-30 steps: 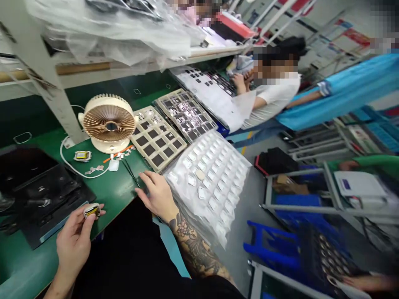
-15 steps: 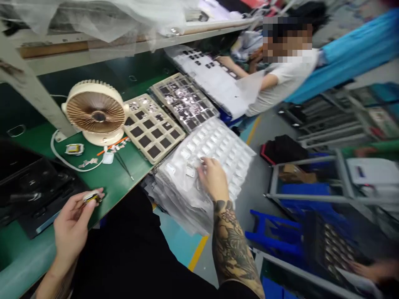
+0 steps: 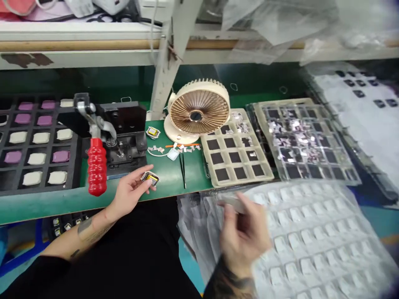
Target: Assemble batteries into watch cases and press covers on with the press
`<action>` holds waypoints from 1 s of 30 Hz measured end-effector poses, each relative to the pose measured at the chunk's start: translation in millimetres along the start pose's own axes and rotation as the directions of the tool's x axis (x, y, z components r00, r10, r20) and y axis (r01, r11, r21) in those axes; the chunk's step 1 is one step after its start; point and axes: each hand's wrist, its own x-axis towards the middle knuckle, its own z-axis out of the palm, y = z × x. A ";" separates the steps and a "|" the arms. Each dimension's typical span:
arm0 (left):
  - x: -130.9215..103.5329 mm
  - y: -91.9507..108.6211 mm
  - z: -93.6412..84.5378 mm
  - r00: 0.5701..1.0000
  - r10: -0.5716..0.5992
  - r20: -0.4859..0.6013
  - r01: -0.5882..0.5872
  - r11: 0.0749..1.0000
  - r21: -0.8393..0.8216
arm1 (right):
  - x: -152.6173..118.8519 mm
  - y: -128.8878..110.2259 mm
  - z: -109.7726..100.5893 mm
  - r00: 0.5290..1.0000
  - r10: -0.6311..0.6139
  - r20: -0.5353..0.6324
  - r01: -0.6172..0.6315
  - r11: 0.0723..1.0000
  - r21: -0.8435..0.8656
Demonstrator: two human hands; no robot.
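Note:
In my left hand [image 3: 129, 191], thumb and fingers pinch a small watch case [image 3: 151, 178] with a yellow part showing inside, above the bench edge. My right hand [image 3: 246, 236], smeared by motion, grips a thin, pale flat piece [image 3: 233, 203] between thumb and fingers. Beneath that hand is a clear plastic tray [image 3: 311, 232] with rows of whitish pieces, on a stack of bagged trays. A similar case [image 3: 153, 133] lies on the green bench, close to tweezers [image 3: 183, 170] and a white cover on a cable [image 3: 173, 154].
A cream fan [image 3: 198, 110] stands beside the shelf post. Left of it is a toggle press with a red handle [image 3: 97, 166] and a black tray [image 3: 23, 169] of white and purple cases. Compartment boxes [image 3: 238, 166] with small parts sit at right.
The view has swung left, bringing the press and black tray into sight. My right hand has lifted from the clear tray with the pale piece; my left still holds the watch case.

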 end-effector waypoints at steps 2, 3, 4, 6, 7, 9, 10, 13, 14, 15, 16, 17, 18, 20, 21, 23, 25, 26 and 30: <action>-2.0 -1.1 -5.0 1.000 0.005 -0.030 -0.004 1.000 0.023 | -7.2 -12.2 44.3 0.987 0.005 0.162 -0.045 0.968 0.248; -2.7 -1.8 -7.8 0.999 0.007 -0.049 -0.006 1.000 0.025 | -10.3 -18.1 64.1 0.974 0.007 0.226 -0.088 0.933 0.349; -3.1 -2.7 -10.7 0.998 0.009 -0.066 -0.008 1.000 0.020 | -12.7 -23.9 81.7 0.960 0.000 0.280 -0.123 0.898 0.422; -3.2 -4.9 -15.9 0.996 0.012 -0.085 -0.011 1.000 0.010 | -15.3 -34.0 109.7 0.941 -0.040 0.337 -0.141 0.857 0.496; -2.8 -6.3 -17.9 0.996 0.013 -0.089 -0.012 1.000 0.005 | -15.4 -37.9 120.1 0.936 -0.057 0.346 -0.138 0.846 0.514; -1.4 -9.0 -20.4 0.997 0.008 -0.083 -0.008 1.000 -0.005 | -14.0 -42.3 134.3 0.932 -0.068 0.356 -0.149 0.824 0.547; -0.7 -10.1 -21.0 0.997 0.002 -0.080 -0.003 1.000 -0.013 | -12.9 -42.8 138.5 0.925 -0.065 0.374 -0.170 0.810 0.561; -0.1 -10.7 -21.4 0.995 -0.010 -0.104 0.007 1.000 -0.030 | -9.0 -40.2 142.9 0.886 -0.092 0.454 -0.213 0.789 0.577; -0.9 -10.0 -21.6 0.994 -0.008 -0.111 0.004 0.999 -0.037 | -7.6 -39.0 142.7 0.880 -0.118 0.460 -0.192 0.798 0.571; -2.0 -8.9 -21.9 0.994 -0.003 -0.111 -0.002 0.999 -0.049 | -6.0 -38.2 142.2 0.878 -0.149 0.456 -0.152 0.814 0.560; -3.6 -7.5 -22.2 0.995 0.006 -0.103 -0.013 0.998 -0.068 | -4.2 -37.9 141.7 0.875 -0.189 0.446 -0.097 0.834 0.544; -5.4 -6.1 -22.5 0.996 0.018 -0.092 -0.026 0.995 -0.092 | -2.3 -38.2 141.4 0.867 -0.236 0.439 -0.034 0.851 0.524; -7.3 -4.7 -22.7 0.996 0.032 -0.082 -0.041 0.992 -0.118 | -0.3 -39.1 141.5 0.852 -0.283 0.440 0.026 0.863 0.505; -10.5 -2.7 -22.3 0.995 0.063 -0.073 -0.074 0.985 -0.159 | 3.1 -42.3 142.8 0.808 -0.357 0.469 0.103 0.869 0.484; -11.6 -2.2 -21.8 0.994 0.076 -0.074 -0.087 0.981 -0.172 | 4.2 -44.1 143.9 0.785 -0.380 0.490 0.119 0.867 0.484; -12.7 -2.2 -20.5 0.993 0.091 -0.078 -0.104 0.978 -0.182 | 4.9 -47.3 146.1 0.744 -0.412 0.527 0.125 0.859 0.496; -12.7 -2.9 -19.7 0.991 0.089 -0.095 -0.105 0.979 -0.175 | 3.2 -49.2 147.8 0.720 -0.417 0.554 0.112 0.859 0.500; -12.7 -3.2 -19.8 0.991 0.084 -0.105 -0.100 0.981 -0.164 | 1.7 -49.6 148.3 0.727 -0.396 0.561 0.089 0.864 0.495; -14.4 -1.2 -22.8 0.993 0.082 -0.090 -0.093 0.989 -0.119 | -4.3 -47.3 149.9 0.788 -0.197 0.583 -0.146 0.860 0.489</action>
